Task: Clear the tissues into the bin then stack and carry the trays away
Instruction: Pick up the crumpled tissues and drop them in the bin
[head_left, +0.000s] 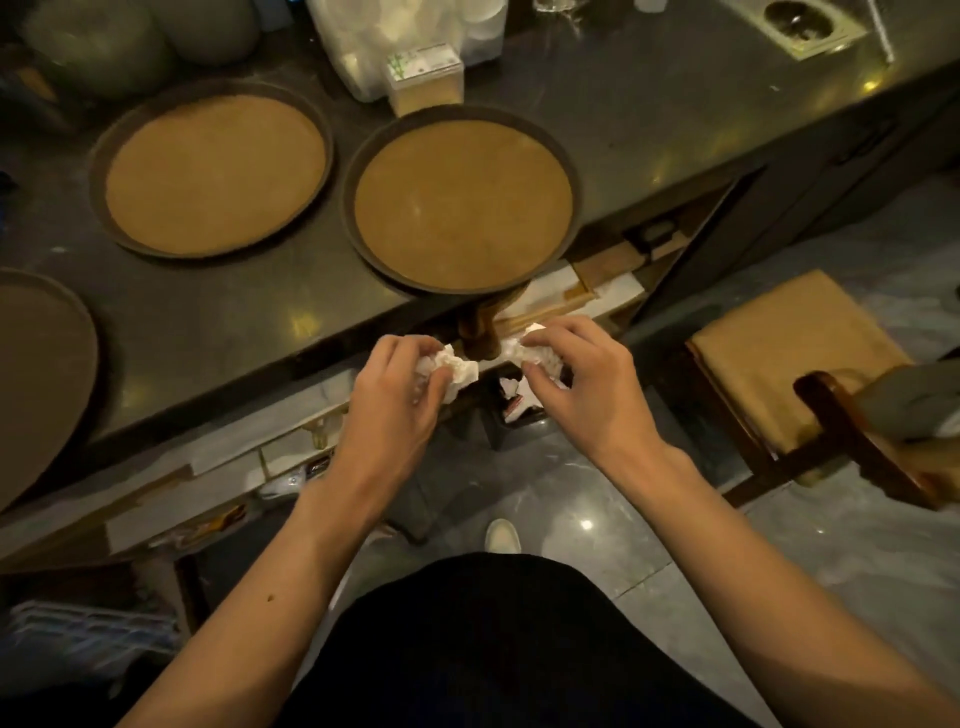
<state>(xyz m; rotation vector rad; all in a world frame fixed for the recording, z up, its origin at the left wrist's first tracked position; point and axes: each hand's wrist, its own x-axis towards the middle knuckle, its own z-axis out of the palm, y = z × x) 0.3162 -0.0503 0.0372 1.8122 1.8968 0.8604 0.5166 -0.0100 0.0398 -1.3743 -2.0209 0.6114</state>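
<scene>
White crumpled tissues fill both fists: left hand (400, 384) and right hand (582, 379) each clamp a wad (460, 366) above the dark bin (511, 410) at six o'clock of the near tray (462, 208); releasing directly overhead seems best.

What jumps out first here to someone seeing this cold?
Dead centre, the left hand and right hand each clutch a crumpled white tissue just past the counter's front edge, above a dark bin on the floor that already holds paper. Behind them, two round brown trays sit side by side on the dark counter; the right tray overhangs its edge, the left tray lies fully on it.
</scene>
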